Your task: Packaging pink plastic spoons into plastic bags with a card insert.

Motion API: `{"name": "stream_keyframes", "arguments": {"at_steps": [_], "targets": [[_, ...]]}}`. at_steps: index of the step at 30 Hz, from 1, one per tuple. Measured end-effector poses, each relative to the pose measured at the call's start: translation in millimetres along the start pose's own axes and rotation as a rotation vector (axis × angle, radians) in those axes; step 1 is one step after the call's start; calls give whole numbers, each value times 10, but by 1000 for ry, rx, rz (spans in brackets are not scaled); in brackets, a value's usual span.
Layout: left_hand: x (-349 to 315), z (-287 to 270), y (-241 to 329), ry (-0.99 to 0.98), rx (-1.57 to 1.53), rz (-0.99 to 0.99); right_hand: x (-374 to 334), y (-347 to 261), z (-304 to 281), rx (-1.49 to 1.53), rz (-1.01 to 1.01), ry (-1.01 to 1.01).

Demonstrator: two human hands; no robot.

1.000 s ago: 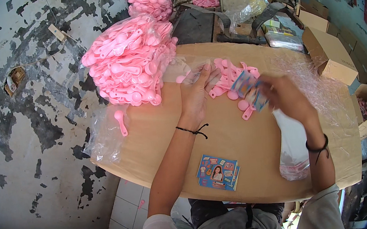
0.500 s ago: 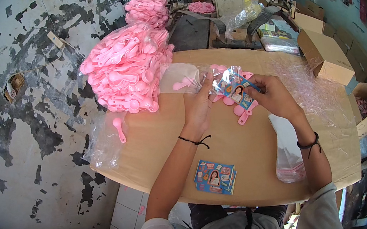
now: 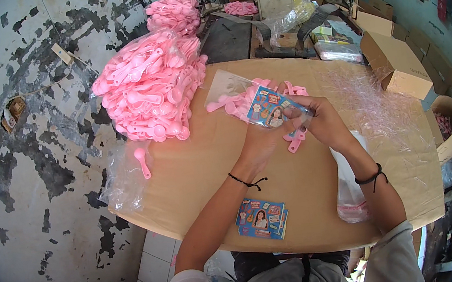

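Observation:
A small blue printed card [image 3: 260, 102] is up over the cardboard-covered table, together with a clear plastic bag [image 3: 224, 86] that spreads to its upper left. I cannot tell whether the card is fully inside the bag. My left hand [image 3: 260, 143] is closed on the bag from below, its fingers partly hidden behind the card. From the right, my right hand [image 3: 324, 121] pinches the card's lower right corner, thumb across its front. Loose pink plastic scoops [image 3: 237, 105] lie just behind and beneath. One scoop [image 3: 294, 142] shows below my hands.
A stack of blue cards [image 3: 262, 219] lies at the near edge. Flat clear bags [image 3: 352, 198] rest by my right forearm. Large bags of pink scoops [image 3: 148, 88] stand at the left. Plastic scraps [image 3: 383, 97] and an open cardboard box [image 3: 396, 64] are at the right.
The card has shifted left and turned more toward me, and now lies against the clear bag. My hands have come closer together, uncovering more pink scoops behind.

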State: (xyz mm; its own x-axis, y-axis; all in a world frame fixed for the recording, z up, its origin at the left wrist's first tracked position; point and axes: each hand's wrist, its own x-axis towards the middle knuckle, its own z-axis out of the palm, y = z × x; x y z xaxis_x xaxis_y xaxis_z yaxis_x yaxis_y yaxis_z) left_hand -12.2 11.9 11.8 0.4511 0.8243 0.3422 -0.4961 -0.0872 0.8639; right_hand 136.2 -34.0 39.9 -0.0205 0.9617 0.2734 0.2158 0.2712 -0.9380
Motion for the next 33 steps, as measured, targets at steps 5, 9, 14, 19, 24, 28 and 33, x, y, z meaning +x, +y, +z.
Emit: {"name": "stream_keyframes", "arguments": {"at_steps": [5,9,14,19,24,28,33], "targets": [[110,-159,150,-232,-330,-30,-12,-31,-22,-29,114,-54],[87,-190,165,-234,-294,42,-23,-158,14,57,101,-139],[63,-175,148,-380,-15,149,-17,-106,16,-78,41,-39],[79,-298,230,-113,-347,92,50,142,-333,-606,170,-130],[92,-255,176,-145,-170,122,12,567,-254,-1044,202,-41],[83,-260,168,-183,-16,94,-46,565,-119,-812,106,28],[115,-326,133,-188,-64,115,40,475,-199,-808,222,-324]]}}
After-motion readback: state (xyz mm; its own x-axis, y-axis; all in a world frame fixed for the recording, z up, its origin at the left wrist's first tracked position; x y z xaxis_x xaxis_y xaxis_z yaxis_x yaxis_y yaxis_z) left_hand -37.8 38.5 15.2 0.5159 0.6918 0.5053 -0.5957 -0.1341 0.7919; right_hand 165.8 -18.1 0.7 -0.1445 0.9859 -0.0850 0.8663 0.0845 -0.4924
